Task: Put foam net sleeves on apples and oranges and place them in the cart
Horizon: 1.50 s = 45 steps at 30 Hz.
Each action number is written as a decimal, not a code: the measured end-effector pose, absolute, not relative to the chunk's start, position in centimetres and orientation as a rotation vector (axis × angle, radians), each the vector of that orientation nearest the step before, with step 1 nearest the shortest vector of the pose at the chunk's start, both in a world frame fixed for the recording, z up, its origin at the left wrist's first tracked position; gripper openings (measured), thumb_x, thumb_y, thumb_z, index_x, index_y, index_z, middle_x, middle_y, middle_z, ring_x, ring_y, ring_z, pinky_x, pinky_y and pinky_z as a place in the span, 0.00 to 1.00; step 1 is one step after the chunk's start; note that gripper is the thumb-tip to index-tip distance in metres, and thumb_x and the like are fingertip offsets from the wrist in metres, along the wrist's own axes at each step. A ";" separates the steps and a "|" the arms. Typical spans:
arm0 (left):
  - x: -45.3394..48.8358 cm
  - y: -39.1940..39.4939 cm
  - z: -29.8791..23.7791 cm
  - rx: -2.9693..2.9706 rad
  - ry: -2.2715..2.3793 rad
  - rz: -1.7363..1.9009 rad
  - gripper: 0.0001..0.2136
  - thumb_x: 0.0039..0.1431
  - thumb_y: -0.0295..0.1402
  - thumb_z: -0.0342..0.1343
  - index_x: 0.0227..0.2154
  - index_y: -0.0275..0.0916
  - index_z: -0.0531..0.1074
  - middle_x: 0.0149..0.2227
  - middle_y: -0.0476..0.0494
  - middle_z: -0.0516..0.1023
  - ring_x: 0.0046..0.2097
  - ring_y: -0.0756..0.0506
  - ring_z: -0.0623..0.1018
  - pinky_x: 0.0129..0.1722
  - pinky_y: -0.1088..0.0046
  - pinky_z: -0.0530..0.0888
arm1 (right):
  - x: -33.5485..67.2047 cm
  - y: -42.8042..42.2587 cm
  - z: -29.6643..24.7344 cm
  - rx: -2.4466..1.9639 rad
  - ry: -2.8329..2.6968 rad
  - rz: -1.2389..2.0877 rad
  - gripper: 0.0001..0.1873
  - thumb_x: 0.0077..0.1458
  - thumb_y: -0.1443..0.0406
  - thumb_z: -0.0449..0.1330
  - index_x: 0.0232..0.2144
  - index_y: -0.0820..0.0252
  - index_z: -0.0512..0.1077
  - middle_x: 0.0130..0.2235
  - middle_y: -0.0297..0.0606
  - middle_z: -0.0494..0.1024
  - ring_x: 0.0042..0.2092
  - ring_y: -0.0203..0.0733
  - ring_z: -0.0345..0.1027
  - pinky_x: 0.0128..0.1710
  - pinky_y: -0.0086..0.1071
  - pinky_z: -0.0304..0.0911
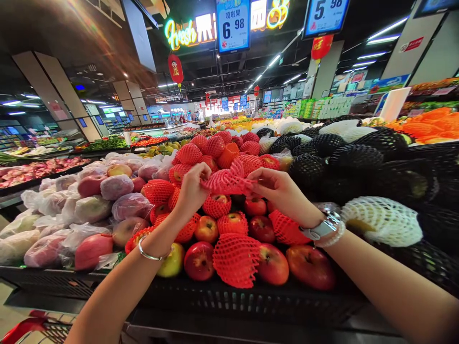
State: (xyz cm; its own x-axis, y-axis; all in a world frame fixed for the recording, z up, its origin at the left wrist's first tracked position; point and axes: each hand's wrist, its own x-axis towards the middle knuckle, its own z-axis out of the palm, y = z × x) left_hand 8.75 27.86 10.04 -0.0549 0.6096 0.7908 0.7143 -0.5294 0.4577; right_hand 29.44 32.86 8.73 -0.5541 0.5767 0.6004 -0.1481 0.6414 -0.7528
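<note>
A pink-red foam net sleeve (227,182) is stretched sideways above a heap of apples, pinched at its left end by my left hand (195,187) and at its right end by my right hand (274,187). Whether anything sits inside the sleeve I cannot tell. Below it lie bare red apples (199,261) and others wrapped in red foam nets, one large net (237,260) resting at the front of the bin. A bracelet circles my left wrist; a watch and beaded bracelet are on my right.
Plastic-wrapped apples (93,252) fill the left side. Fruit in black nets (355,159) and one white net (383,220) lies to the right. The black bin edge (229,298) runs along the front, with a red cart handle (27,325) at bottom left. Price screens (233,24) hang overhead.
</note>
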 end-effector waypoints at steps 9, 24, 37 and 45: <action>5.7 28.1 10.6 -2.166 -1.692 -1.181 0.15 0.53 0.36 0.53 0.43 0.33 0.68 0.40 0.39 0.75 0.45 0.39 0.73 0.42 0.65 0.70 | 28.7 31.7 7.2 -0.309 -2.410 -0.149 0.04 0.59 0.71 0.52 0.35 0.60 0.66 0.37 0.39 0.71 0.33 0.39 0.65 0.33 0.31 0.61; 9.1 27.1 10.0 -2.787 -1.730 -1.678 0.19 0.52 0.46 0.61 0.37 0.35 0.71 0.37 0.45 0.75 0.38 0.48 0.73 0.38 0.72 0.69 | 29.7 32.9 8.0 -0.316 -1.787 -0.039 0.15 0.42 0.79 0.51 0.30 0.58 0.63 0.35 0.36 0.65 0.37 0.39 0.61 0.33 0.30 0.60; 9.0 26.0 11.0 -2.426 -1.226 -2.325 0.07 0.50 0.31 0.56 0.23 0.38 0.63 0.25 0.53 0.62 0.28 0.53 0.63 0.27 0.79 0.61 | 29.8 33.7 8.4 -0.513 -1.865 -0.080 0.13 0.50 0.72 0.57 0.26 0.56 0.55 0.23 0.27 0.59 0.24 0.33 0.51 0.24 0.29 0.48; 9.3 26.5 11.2 -2.314 -1.308 -2.582 0.10 0.50 0.34 0.58 0.21 0.37 0.63 0.23 0.53 0.62 0.24 0.55 0.63 0.23 0.81 0.62 | 30.5 31.9 8.8 -0.115 -2.061 0.423 0.01 0.59 0.67 0.57 0.35 0.59 0.67 0.33 0.34 0.73 0.33 0.34 0.68 0.34 0.29 0.64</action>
State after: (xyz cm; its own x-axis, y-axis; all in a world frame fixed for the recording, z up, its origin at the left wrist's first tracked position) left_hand 9.29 26.49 11.25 -0.1258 0.7791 0.6141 0.0341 -0.6153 0.7875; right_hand 30.50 31.86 8.75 -0.5066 0.2532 0.8241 -0.0915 0.9347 -0.3434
